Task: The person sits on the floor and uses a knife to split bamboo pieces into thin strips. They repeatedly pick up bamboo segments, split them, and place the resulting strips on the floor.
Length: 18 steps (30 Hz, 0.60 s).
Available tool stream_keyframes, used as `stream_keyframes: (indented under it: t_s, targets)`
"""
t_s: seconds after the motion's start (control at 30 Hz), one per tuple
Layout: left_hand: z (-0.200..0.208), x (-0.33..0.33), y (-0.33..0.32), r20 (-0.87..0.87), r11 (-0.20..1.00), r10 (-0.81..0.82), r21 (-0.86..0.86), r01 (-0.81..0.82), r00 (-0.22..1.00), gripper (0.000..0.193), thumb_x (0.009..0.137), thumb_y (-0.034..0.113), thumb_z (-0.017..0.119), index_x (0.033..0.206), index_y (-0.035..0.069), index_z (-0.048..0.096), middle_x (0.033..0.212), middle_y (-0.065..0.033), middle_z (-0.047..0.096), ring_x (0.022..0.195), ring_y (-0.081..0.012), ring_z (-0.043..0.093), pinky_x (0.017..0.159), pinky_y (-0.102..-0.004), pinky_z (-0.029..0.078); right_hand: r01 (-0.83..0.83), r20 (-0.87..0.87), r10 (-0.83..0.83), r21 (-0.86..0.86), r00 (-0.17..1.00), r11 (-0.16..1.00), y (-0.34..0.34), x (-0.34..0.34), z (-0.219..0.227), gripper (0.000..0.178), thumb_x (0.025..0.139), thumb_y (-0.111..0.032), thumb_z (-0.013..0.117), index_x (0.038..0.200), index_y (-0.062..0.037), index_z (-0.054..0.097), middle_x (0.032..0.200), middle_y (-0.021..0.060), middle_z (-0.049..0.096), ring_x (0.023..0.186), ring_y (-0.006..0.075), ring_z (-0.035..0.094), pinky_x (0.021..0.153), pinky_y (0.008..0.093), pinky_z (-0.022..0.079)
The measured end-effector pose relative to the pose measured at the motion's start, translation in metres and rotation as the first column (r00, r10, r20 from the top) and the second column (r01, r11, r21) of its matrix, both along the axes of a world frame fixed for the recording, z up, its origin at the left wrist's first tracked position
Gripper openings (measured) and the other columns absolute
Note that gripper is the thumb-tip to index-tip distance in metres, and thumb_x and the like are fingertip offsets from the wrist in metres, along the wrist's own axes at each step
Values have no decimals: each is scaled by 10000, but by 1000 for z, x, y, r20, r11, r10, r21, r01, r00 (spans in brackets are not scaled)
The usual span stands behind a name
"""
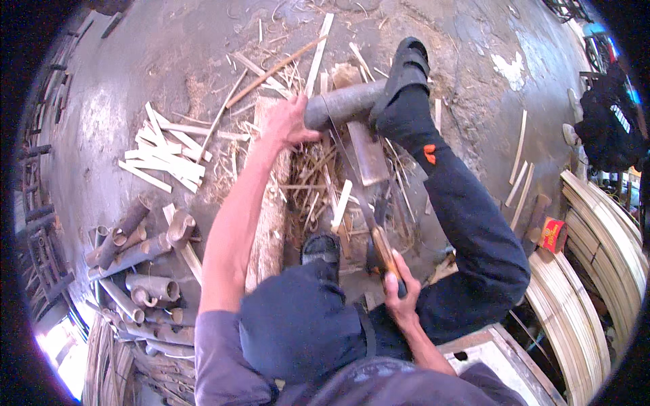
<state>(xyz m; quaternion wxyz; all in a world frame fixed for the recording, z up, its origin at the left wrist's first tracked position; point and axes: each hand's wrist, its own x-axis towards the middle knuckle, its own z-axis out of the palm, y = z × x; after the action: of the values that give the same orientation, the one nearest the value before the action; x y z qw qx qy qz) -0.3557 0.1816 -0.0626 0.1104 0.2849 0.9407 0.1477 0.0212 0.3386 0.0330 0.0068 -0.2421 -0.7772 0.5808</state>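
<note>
A dark grey-brown bamboo tube [352, 103] lies crosswise in front of me, under my sandalled right foot [405, 74]. My left hand [288, 122] grips its left end, thumb toward me. In my right hand [402, 291] is a hand saw [383, 249], held by its long wooden handle. The thin blade runs up and away to the tube, crossing it between my left hand and the foot. How deep the teeth sit in the bamboo I cannot tell. A pale, rough log [266, 230] lies lengthwise beneath my left forearm.
Pale bamboo strips [162, 152] are piled at the left, with cut bamboo tubes [152, 287] stacked nearer. Shavings [311, 169] and a flat wooden block [367, 155] lie between my feet. Bundled long slats [569, 318] and a red box [552, 235] are at the right.
</note>
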Motion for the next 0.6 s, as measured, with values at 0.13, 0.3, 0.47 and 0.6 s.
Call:
stream_keyframes:
  t_s: [0.13, 0.3, 0.47, 0.6]
  targets:
    - [9, -3, 8, 25, 1000, -15, -11, 16, 1000, 821, 547, 433, 838, 1164, 23, 484, 1037, -214, 623, 967, -395, 616, 831, -461, 506, 62, -289, -1, 202, 957, 977, -10, -109, -44, 410, 905, -138, 515, 1282, 17, 553, 1112, 182, 676, 996, 232, 663, 870, 321, 498]
    - [5, -4, 15, 47, 1000, -14, 3, 14, 999, 818, 566, 452, 838, 1181, 41, 487, 1079, -206, 621, 992, -386, 614, 831, -471, 502, 119, -248, -83, 137, 965, 983, -20, -228, -60, 392, 897, -101, 561, 1273, 12, 559, 1163, 198, 647, 1004, 266, 659, 856, 343, 497]
    - [0, 2, 3, 20, 1000, -13, 28, 12, 1000, 774, 561, 460, 830, 1116, 34, 498, 1043, -200, 628, 969, -392, 617, 811, -476, 504, -11, -9, 12, 61, 1000, 998, -6, -19, -24, 403, 909, -90, 511, 1290, 37, 535, 1211, 221, 619, 1141, 272, 595, 961, 348, 457]
    - [8, 1, -1, 70, 999, 13, -33, -10, 997, 761, 555, 455, 827, 1092, 26, 501, 1055, -197, 625, 972, -390, 612, 806, -479, 502, 19, -121, -5, 120, 993, 993, -8, -64, -41, 417, 912, -107, 518, 1308, 26, 526, 1120, 179, 670, 969, 221, 664, 848, 315, 507]
